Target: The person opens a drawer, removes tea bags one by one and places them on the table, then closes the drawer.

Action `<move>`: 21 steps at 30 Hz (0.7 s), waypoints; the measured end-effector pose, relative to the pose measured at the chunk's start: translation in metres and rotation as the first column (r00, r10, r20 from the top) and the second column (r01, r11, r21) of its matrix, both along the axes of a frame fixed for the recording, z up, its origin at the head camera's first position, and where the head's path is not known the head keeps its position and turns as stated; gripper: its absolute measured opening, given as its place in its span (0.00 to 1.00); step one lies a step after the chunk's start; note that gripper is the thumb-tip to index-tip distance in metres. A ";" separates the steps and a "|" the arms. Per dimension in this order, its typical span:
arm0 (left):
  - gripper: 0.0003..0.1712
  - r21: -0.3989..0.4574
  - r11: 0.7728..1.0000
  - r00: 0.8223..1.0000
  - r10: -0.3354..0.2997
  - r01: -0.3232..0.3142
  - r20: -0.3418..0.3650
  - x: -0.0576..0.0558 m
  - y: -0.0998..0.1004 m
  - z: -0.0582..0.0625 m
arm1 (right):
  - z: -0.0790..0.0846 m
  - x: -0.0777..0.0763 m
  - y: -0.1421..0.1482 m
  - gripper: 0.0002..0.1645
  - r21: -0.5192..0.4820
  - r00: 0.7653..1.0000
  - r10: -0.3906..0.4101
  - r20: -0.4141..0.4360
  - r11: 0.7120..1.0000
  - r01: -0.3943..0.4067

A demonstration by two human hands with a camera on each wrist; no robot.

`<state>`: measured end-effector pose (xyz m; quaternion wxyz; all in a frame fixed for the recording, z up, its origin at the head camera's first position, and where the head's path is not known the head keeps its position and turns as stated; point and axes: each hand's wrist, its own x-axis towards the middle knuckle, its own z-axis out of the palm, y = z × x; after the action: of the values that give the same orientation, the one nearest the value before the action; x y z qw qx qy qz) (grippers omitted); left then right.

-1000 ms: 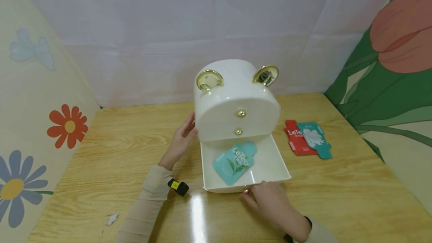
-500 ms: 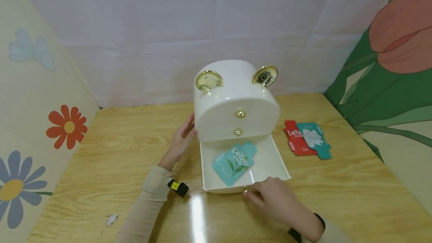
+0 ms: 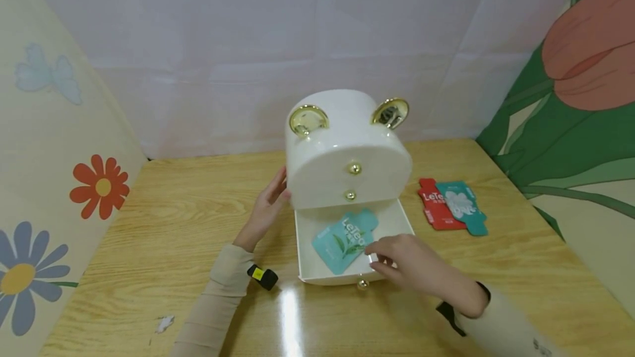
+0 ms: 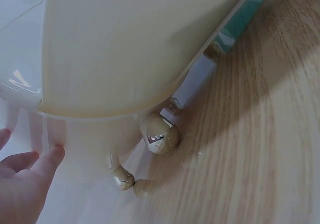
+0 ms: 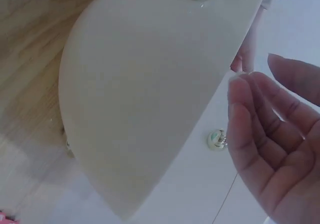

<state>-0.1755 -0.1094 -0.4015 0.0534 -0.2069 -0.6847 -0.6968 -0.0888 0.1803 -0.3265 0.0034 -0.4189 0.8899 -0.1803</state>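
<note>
A white rounded storage box with gold ear-shaped trims stands on the table, its lowest drawer pulled out. Inside the drawer lies a flat teal packet printed with leaves. My left hand rests against the box's left side; in the left wrist view, fingertips of the left hand touch the white wall. Over the drawer's front right corner, my right hand hovers with loosely bent fingers and nothing in them. The right wrist view shows the right hand apart from the gold knobs.
Right of the box, a red packet lies partly under a teal packet. A gold knob sticks out of the drawer front. A whitish patch marks the table's front left. Painted panels flank the table, with a white cloth behind.
My right hand has let go of the drawer's knob and moved up over the drawer's front right corner. The left hand, the box and the packets stay where they were.
</note>
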 end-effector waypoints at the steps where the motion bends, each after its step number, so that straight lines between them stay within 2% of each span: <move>1: 0.37 0.001 1.000 1.000 0.000 0.000 0.000 0.000 0.000 0.000 | 0.001 -0.002 0.000 0.08 0.005 1.000 0.024 0.000 1.000 -0.024; 5: 0.36 -0.001 1.000 1.000 0.002 -0.002 -0.008 0.000 0.000 0.000 | 0.004 -0.010 -0.005 0.11 0.094 0.996 0.086 -0.015 0.992 -0.085; 10: 0.33 -0.009 1.000 1.000 0.005 -0.005 -0.008 0.000 0.000 -0.001 | 0.004 -0.016 -0.015 0.13 0.226 0.972 0.212 -0.102 0.956 -0.185; 17: 0.33 -0.002 1.000 1.000 0.010 -0.010 -0.013 0.000 0.001 0.000 | -0.007 -0.031 -0.025 0.17 0.280 0.940 0.293 -0.175 0.930 -0.238; 21: 0.36 0.003 1.000 1.000 0.008 -0.008 -0.017 0.000 0.000 -0.001 | -0.012 -0.041 -0.031 0.20 0.308 0.913 0.341 -0.222 0.913 -0.266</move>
<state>-0.1756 -0.1090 -0.4021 0.0621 -0.2099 -0.6841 -0.6958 -0.1298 0.1494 -0.3388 -0.0328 -0.5695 0.8213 0.0051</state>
